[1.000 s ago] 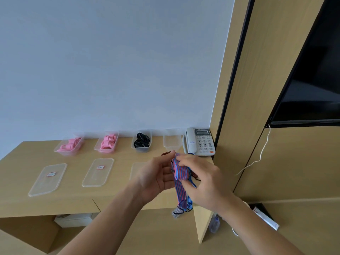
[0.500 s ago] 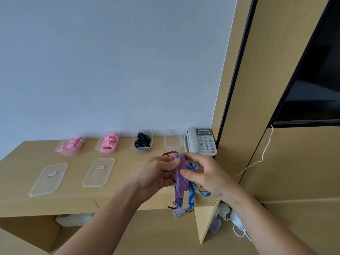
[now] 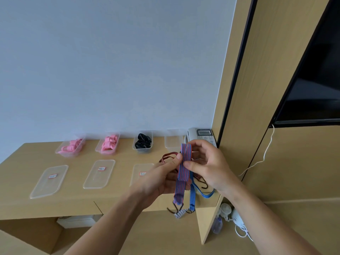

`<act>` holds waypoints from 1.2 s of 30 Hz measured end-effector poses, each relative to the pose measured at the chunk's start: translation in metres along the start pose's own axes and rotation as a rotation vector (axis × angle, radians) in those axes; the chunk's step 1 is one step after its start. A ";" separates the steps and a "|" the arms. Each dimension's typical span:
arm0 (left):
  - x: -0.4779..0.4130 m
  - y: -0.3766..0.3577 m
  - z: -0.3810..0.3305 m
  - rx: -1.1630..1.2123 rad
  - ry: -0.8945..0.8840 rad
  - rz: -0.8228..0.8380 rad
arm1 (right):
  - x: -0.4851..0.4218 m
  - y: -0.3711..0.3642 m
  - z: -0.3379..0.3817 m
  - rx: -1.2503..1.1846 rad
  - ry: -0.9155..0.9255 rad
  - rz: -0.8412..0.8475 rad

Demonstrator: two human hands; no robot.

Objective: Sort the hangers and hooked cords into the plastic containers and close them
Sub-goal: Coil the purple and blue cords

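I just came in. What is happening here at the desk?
A person holds a blue-and-red striped hooked cord, folded over, above the desk. The left hand pinches the band, the right hand holds its top loop, and the hooks dangle below. A dark red cord lies on the desk behind the hands. By the wall stand four open containers: two with pink pieces, one with black ones, one apparently empty. Three lids lie flat in front; nothing is closed yet.

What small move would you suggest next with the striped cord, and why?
Probably gather the dangling length up into the fold: both the left hand and right hand pinch the striped hooked cord near its top, while its hooked ends hang below the desk edge, likely too long for the empty container behind.
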State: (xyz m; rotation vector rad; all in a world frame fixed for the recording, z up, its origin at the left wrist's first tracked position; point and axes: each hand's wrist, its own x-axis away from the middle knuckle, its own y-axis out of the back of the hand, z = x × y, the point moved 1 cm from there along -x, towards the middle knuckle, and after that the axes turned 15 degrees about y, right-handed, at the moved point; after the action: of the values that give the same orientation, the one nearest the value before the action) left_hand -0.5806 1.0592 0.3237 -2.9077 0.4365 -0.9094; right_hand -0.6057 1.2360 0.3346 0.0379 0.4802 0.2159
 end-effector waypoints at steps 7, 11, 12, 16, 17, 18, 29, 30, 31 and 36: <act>-0.005 -0.002 0.008 0.046 0.067 0.099 | -0.006 0.003 -0.003 0.050 0.085 -0.081; -0.005 -0.001 0.010 0.100 0.041 0.233 | -0.009 0.009 -0.004 0.096 0.106 -0.153; -0.005 -0.001 0.010 0.087 0.030 0.245 | -0.009 0.009 -0.005 0.109 0.109 -0.157; -0.007 -0.006 0.011 0.049 -0.026 0.197 | -0.006 0.008 -0.005 0.131 0.129 -0.157; -0.007 -0.007 0.012 0.043 -0.041 0.176 | -0.006 0.008 -0.005 0.138 0.139 -0.158; -0.007 -0.008 0.012 0.038 -0.055 0.145 | -0.005 0.007 -0.004 0.143 0.151 -0.159; -0.010 -0.013 0.013 0.141 -0.033 -0.011 | -0.004 0.002 0.007 0.158 0.284 -0.186; -0.010 -0.013 0.012 0.145 -0.027 -0.024 | -0.004 0.002 0.008 0.152 0.291 -0.194; -0.010 -0.013 0.012 0.148 -0.020 -0.037 | -0.004 0.002 0.009 0.148 0.297 -0.196; -0.007 -0.016 0.006 0.170 0.007 -0.131 | -0.004 0.000 0.011 0.146 0.325 -0.178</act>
State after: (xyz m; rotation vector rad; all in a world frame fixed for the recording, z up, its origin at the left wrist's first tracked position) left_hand -0.5791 1.0769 0.3174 -2.8043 0.1613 -0.9234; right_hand -0.6038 1.2352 0.3462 0.1037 0.8187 0.0107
